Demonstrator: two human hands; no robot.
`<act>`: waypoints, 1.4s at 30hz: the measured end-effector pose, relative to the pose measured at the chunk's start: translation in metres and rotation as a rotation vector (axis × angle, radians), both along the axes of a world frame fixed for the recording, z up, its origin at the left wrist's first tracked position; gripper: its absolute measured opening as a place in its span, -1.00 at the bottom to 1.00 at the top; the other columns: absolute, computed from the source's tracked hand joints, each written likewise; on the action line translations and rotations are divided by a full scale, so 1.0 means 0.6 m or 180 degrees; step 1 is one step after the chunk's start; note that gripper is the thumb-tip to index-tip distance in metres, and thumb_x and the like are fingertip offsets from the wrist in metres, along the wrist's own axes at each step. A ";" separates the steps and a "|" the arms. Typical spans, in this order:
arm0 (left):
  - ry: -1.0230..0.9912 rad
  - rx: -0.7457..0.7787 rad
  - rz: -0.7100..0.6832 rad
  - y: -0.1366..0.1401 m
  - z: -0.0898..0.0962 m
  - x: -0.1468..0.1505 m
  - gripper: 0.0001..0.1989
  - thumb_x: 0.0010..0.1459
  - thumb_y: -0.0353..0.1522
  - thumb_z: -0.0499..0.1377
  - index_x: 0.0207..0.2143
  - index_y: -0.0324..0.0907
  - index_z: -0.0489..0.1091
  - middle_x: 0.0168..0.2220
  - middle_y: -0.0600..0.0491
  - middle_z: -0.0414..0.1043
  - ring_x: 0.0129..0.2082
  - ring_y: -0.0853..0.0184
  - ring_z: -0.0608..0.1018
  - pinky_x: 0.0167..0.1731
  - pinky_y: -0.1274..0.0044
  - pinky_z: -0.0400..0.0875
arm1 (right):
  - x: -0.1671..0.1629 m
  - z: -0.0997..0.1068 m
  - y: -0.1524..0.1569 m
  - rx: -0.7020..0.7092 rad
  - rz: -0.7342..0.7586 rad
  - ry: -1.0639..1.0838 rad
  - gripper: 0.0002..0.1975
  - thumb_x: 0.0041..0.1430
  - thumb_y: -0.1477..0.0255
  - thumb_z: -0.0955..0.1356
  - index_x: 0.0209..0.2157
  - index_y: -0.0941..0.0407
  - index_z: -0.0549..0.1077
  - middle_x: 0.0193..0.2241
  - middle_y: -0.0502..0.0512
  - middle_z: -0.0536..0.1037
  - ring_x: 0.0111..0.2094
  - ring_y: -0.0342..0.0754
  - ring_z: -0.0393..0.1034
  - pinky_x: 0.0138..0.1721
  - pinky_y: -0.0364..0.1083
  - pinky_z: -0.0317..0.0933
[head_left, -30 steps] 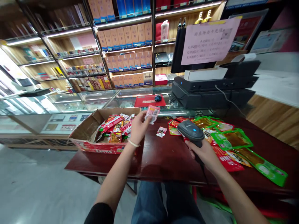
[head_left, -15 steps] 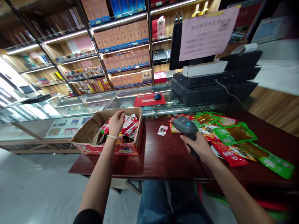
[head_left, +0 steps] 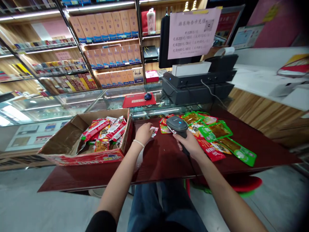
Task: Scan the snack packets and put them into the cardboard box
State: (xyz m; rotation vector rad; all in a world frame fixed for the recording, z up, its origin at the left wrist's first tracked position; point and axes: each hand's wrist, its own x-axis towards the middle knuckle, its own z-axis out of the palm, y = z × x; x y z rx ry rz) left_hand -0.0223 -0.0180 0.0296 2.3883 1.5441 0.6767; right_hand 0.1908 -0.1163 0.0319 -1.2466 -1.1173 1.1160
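My left hand (head_left: 144, 133) is over the dark red tabletop, its fingers closed at the left edge of a small pink-and-white packet (head_left: 154, 131); the fingertips are partly hidden. My right hand (head_left: 190, 143) grips a black handheld barcode scanner (head_left: 177, 125) by its handle, the head pointing away from me and a blue light lit on top. To the left stands an open cardboard box (head_left: 82, 158) with several red and orange snack packets (head_left: 98, 128) in it. Right of the scanner lies a spread of snack pouches, among them a green one (head_left: 216, 131) and a red one (head_left: 212, 151).
Behind the table runs a glass display counter (head_left: 79, 100) with a red mouse pad (head_left: 131, 101) and a mouse (head_left: 147, 96) on it. A monitor with a pink paper sign (head_left: 191, 33) stands above a black cash drawer (head_left: 193, 94). Shelves of boxes (head_left: 106, 27) line the back.
My left hand has moved right, from above the cardboard box to the small packet on the table. My right hand still holds the scanner. The view has turned right.
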 end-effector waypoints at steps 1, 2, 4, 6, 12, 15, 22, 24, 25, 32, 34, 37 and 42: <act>0.0055 -0.0089 0.0096 0.007 -0.021 0.009 -0.68 0.19 -0.31 0.18 -0.03 -0.25 0.44 -0.12 -0.20 0.50 -0.08 0.12 0.53 -0.04 0.41 0.34 | 0.003 0.001 0.003 0.0004 -0.0024 0.0012 -0.59 -0.01 0.14 0.48 -0.31 0.04 0.25 -0.71 -0.21 0.32 -0.78 -0.20 0.14 -0.75 -0.19 0.06; 0.0111 -0.0157 0.0189 0.013 -0.042 0.016 -0.62 0.16 -0.27 0.22 -0.01 -0.28 0.42 -0.09 -0.23 0.47 -0.06 0.09 0.51 -0.02 0.39 0.32 | 0.006 0.002 0.007 0.0019 -0.0053 0.0019 -0.58 -0.02 0.14 0.48 -0.31 0.04 0.25 -0.71 -0.21 0.32 -0.78 -0.21 0.15 -0.75 -0.19 0.07; 0.0246 -0.0229 0.0377 0.020 -0.075 0.027 -0.46 0.08 -0.16 0.29 0.03 -0.30 0.39 -0.04 -0.28 0.40 0.00 0.03 0.45 0.01 0.34 0.28 | 0.011 0.004 0.016 0.0064 -0.0092 0.0023 -0.57 -0.03 0.13 0.48 -0.32 0.04 0.24 -0.70 -0.22 0.32 -0.78 -0.21 0.15 -0.76 -0.20 0.08; 0.0388 -0.0235 0.0524 0.024 -0.096 0.034 -0.37 0.03 -0.06 0.30 0.04 -0.28 0.38 -0.01 -0.29 0.37 0.03 -0.02 0.40 0.01 0.31 0.27 | 0.015 0.006 0.029 0.0102 -0.0064 0.0005 -0.57 -0.03 0.14 0.48 -0.32 0.03 0.23 -0.69 -0.22 0.33 -0.78 -0.21 0.15 -0.76 -0.19 0.09; 0.0287 -0.0254 0.0386 0.040 -0.105 0.043 -0.71 0.26 -0.28 0.08 -0.10 -0.22 0.48 -0.12 -0.23 0.48 -0.07 0.08 0.49 -0.07 0.37 0.31 | 0.010 0.012 0.084 0.0266 0.0123 -0.0100 -0.64 0.05 0.18 0.45 -0.34 0.02 0.22 -0.71 -0.20 0.33 -0.77 -0.19 0.15 -0.73 -0.18 0.10; -0.0486 -0.0230 0.0539 0.056 -0.117 0.037 -0.69 0.30 -0.34 -0.02 -0.04 -0.16 0.45 -0.18 -0.17 0.54 -0.15 0.13 0.56 -0.12 0.38 0.34 | -0.002 0.012 0.114 0.0370 0.0217 0.0023 -0.64 0.05 0.15 0.44 -0.36 0.01 0.22 -0.74 -0.20 0.29 -0.77 -0.19 0.14 -0.72 -0.17 0.10; -0.4117 -0.0891 0.0749 0.094 -0.151 -0.001 -0.56 0.13 -0.20 0.17 0.02 -0.21 0.34 -0.10 -0.12 0.51 -0.23 0.23 0.59 -0.23 0.42 0.47 | -0.011 -0.029 0.144 0.0217 0.0474 -0.0106 -0.65 0.09 0.13 0.41 -0.32 0.03 0.24 -0.74 -0.23 0.28 -0.79 -0.20 0.12 -0.72 -0.17 0.11; -0.4691 -0.1079 0.0585 0.097 -0.152 -0.005 -0.49 0.04 -0.25 0.23 0.06 -0.18 0.29 -0.06 -0.09 0.49 -0.21 0.28 0.59 -0.22 0.44 0.48 | -0.010 -0.042 0.141 0.0197 0.0524 -0.0338 -0.63 0.07 0.16 0.43 -0.22 0.03 0.28 -0.73 -0.23 0.28 -0.80 -0.19 0.13 -0.75 -0.18 0.08; -0.4828 -0.1109 0.0555 0.098 -0.153 -0.005 -0.46 -0.01 -0.29 0.25 0.06 -0.16 0.29 -0.05 -0.07 0.48 -0.19 0.29 0.58 -0.20 0.45 0.48 | -0.010 -0.046 0.138 0.0191 0.0540 -0.0420 -0.60 0.05 0.17 0.44 -0.16 0.03 0.29 -0.72 -0.22 0.30 -0.81 -0.18 0.13 -0.77 -0.18 0.06; -0.4921 -0.1207 0.0574 0.106 -0.160 -0.001 -0.43 -0.11 -0.38 0.29 0.02 -0.15 0.30 -0.05 -0.05 0.48 -0.13 0.30 0.56 -0.15 0.49 0.46 | -0.008 -0.041 0.123 -0.0018 0.0721 -0.0627 -0.37 0.01 0.22 0.47 0.11 0.00 0.28 -0.64 -0.17 0.41 -0.83 -0.19 0.17 -0.81 -0.18 0.06; -0.4928 -0.1224 0.0550 0.106 -0.158 0.000 -0.43 -0.10 -0.38 0.29 0.02 -0.16 0.31 -0.05 -0.06 0.49 -0.13 0.30 0.56 -0.14 0.47 0.46 | -0.007 -0.039 0.121 -0.0073 0.0788 -0.0731 -0.44 0.02 0.24 0.46 0.06 0.02 0.33 -0.70 -0.19 0.37 -0.83 -0.18 0.16 -0.79 -0.18 0.04; -0.4911 -0.1212 0.0537 0.106 -0.153 0.003 -0.43 -0.11 -0.40 0.29 0.02 -0.16 0.33 -0.04 -0.07 0.49 -0.13 0.28 0.56 -0.10 0.44 0.46 | -0.007 -0.039 0.120 -0.0157 0.0784 -0.0879 -0.58 0.00 0.27 0.45 -0.09 0.06 0.41 -0.77 -0.20 0.32 -0.83 -0.16 0.14 -0.78 -0.17 0.04; -0.4957 -0.1216 0.0594 0.103 -0.150 0.003 -0.45 -0.12 -0.42 0.26 0.00 -0.17 0.32 -0.07 -0.05 0.50 -0.16 0.29 0.56 -0.17 0.47 0.47 | -0.008 -0.043 0.122 -0.0076 0.0618 -0.0881 -0.62 -0.01 0.27 0.46 -0.14 0.03 0.39 -0.77 -0.21 0.31 -0.83 -0.16 0.14 -0.78 -0.17 0.02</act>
